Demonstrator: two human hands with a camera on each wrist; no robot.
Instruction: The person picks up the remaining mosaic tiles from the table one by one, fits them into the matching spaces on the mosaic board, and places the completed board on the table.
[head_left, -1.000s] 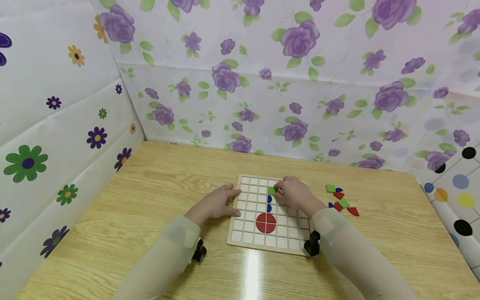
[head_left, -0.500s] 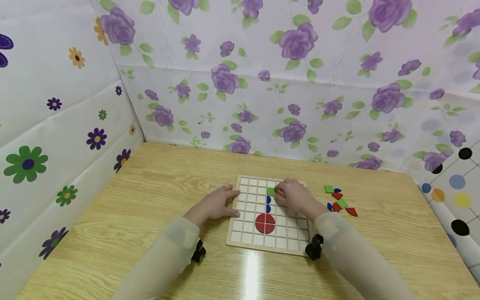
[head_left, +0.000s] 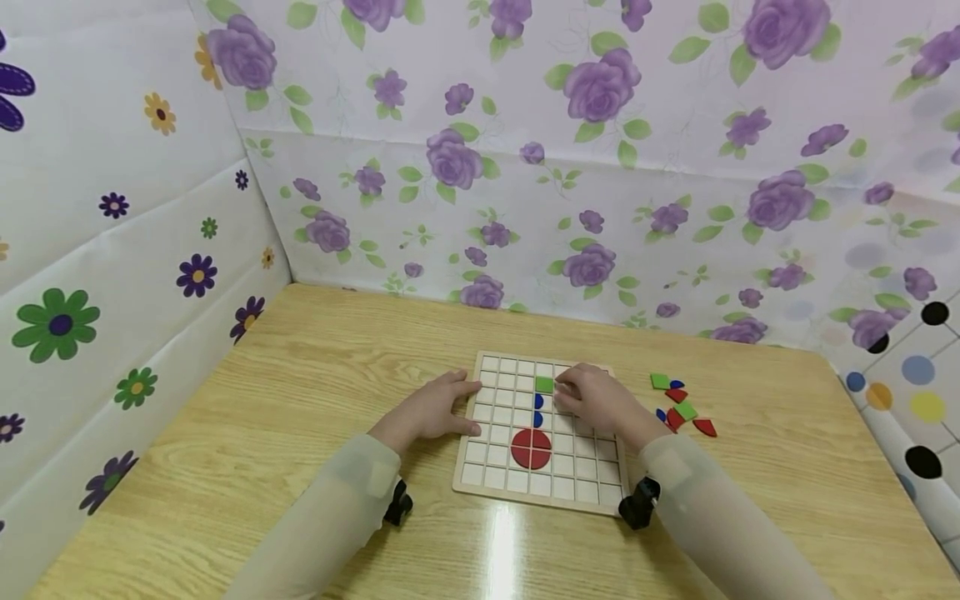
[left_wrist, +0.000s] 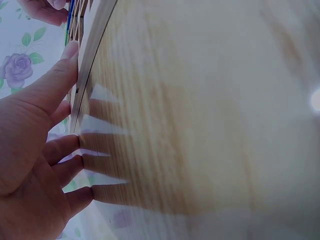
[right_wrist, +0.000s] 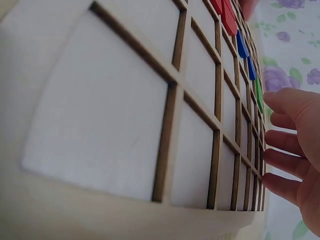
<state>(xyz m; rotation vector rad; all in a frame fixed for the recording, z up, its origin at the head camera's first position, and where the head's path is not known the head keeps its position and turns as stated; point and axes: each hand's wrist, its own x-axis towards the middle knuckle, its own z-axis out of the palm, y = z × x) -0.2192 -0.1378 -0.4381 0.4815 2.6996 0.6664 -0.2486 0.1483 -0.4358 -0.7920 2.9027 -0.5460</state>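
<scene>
A wooden grid board (head_left: 491, 476) with white cells lies on the table. Red quarter pieces (head_left: 541, 458) form a disc on it, with two blue half-discs (head_left: 538, 419) above in a column. At the top of that column a green square (head_left: 543, 384) sits in a cell. My right hand (head_left: 597, 400) hovers just right of the green square, fingers loosely bent and holding nothing; its thumb is close to the green edge in the right wrist view. My left hand (head_left: 429, 407) rests against the board's left side, thumb (left_wrist: 71, 52) on the frame and fingers spread.
Loose pieces lie on the table right of the board: green squares (head_left: 660, 381), red quarters (head_left: 705, 427) and small blue half-discs (head_left: 677, 384). The wooden table (head_left: 360, 333) meets a flowered back cloth (head_left: 420, 208) and a side cloth (head_left: 157, 283).
My right hand has let go of the green square and drawn slightly right, so the square shows whole in its cell. My left hand stays at the board's edge.
</scene>
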